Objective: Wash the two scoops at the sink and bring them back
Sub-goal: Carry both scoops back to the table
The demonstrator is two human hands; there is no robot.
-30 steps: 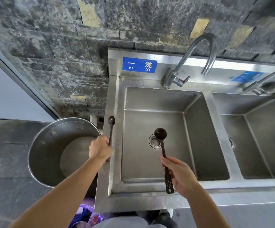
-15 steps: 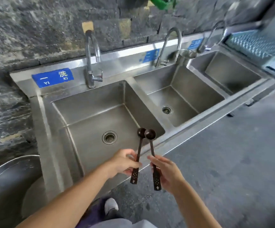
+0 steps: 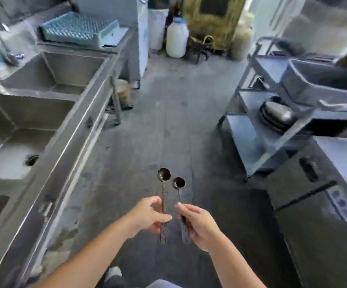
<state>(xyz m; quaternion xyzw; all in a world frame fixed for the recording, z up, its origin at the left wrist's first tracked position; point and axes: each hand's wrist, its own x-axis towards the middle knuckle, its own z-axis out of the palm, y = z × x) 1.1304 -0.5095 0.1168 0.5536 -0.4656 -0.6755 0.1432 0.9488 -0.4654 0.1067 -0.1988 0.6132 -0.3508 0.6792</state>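
Note:
Two dark, long-handled scoops are held upright in front of me over the grey floor. My left hand (image 3: 147, 215) grips the handle of the left scoop (image 3: 163, 175), whose round bowl points away from me. My right hand (image 3: 197, 223) grips the handle of the right scoop (image 3: 178, 182), a little lower and close beside the first. The two scoops are apart, not touching. The steel sink unit (image 3: 68, 129) runs along my left side, its basins behind and beside my left arm.
A blue-green dish rack (image 3: 79, 30) sits at the far end of the sink unit. A metal trolley (image 3: 257, 113) with stacked dark dishes and a grey tub stands on the right, a steel cabinet (image 3: 318, 204) nearer. A white jug (image 3: 176, 38) stands ahead. Open floor lies between.
The view has swung right, away from the sink basins toward the aisle. Both hands keep their scoops, now held over the floor instead of over the sink.

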